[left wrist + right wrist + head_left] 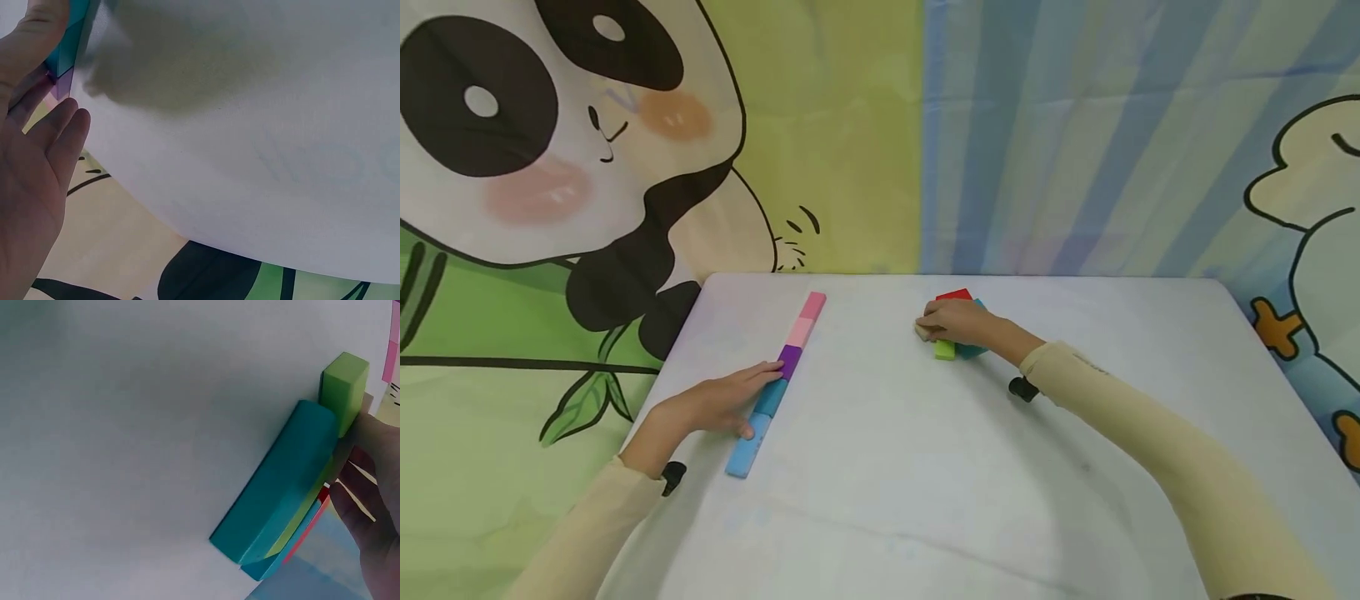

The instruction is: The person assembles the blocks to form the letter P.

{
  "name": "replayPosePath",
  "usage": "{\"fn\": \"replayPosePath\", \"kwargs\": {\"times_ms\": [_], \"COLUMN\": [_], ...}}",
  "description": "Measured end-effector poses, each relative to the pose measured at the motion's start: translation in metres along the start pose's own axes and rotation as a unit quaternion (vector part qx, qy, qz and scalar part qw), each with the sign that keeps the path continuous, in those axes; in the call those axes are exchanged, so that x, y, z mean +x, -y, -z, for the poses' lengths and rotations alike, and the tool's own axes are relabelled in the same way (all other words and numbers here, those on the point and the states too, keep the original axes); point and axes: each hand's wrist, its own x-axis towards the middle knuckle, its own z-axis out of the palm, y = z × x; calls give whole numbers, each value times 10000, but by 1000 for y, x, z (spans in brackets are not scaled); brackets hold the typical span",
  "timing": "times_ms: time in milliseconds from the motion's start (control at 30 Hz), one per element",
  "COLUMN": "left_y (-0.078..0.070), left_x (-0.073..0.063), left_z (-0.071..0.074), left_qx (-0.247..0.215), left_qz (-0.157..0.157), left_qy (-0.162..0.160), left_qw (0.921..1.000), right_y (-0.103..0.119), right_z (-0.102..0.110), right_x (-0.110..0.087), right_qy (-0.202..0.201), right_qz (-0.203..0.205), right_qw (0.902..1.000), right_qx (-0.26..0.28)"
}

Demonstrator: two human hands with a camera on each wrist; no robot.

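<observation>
Tabletop [887, 508], head view: we note a smooth white surface with rounded far corners and a faint crease near the front.
Backdrop [842, 125]: lightly wrinkled printed cloth, a panda on the left, blue stripes on the right.
Block row [779, 386]: five slim, flat-faced pieces end to end on the tabletop's left part; from the far end we read pink, pale pink, purple, teal-blue, light blue.
Left hand [718, 406]: spread wide, fingertips at the purple piece, thumb beside the light-blue one.
Right hand [962, 323]: narrow, pinching a beige block [922, 332] over the far middle.
Block cluster: green block [945, 350], teal block [972, 351] and red block [955, 295], close about the right hand and partly hidden by it.
Row, left wrist view: we see crisp-edged teal and purple pieces past the thumb; fingers extended.
Cluster, right wrist view: teal block long with bevelled edges, green block a short squared bar at its end; beige block mostly shaded by the fingers. We cannot tell exactly how the lower pieces touch.
</observation>
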Motion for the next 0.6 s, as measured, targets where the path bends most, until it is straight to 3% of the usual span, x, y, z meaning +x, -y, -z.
{"fn": "replayPosePath", "kwargs": {"times_ms": [167, 300, 433, 600], "left_y": [-2, -3, -4, -2], "left_x": [3, 1, -2, -1], "left_z": [1, 4, 5, 4], "left_qx": [34, 60, 42, -52], "left_qz": [20, 29, -8, -24], "left_qy": [34, 43, 42, 45], "left_qw": [10000, 10000, 10000, 10000], "right_y": [-3, 10, 29, 51], "right_z": [-3, 3, 4, -1], "right_x": [3, 17, 51, 113], "right_qy": [27, 59, -392, -641], "right_qz": [181, -338, -1000, -1603], "right_qw": [9996, 9985, 9907, 9792], "right_qx": [219, 423, 840, 1063]}}
